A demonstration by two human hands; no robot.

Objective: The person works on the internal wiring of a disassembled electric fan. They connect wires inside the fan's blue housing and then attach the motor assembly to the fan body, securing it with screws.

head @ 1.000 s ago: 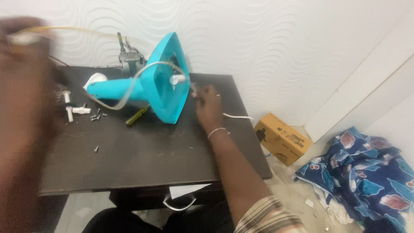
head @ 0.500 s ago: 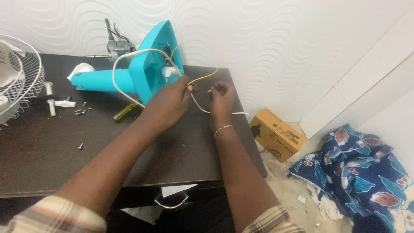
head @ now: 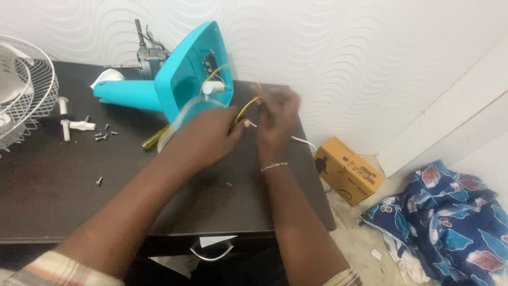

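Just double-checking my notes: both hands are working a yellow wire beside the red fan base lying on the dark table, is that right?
Not quite. The head view shows the fan base is turquoise, not red. Both the left hand and right hand do work the yellow wire beside it on the dark table.

Dark table bears teal fan base, screws (loose), wire grille.

A thin yellow wire arcs up from between both hands toward the open underside of a turquoise fan base. The fan base lies tipped on its side on the dark worktop, its stem pointing left.
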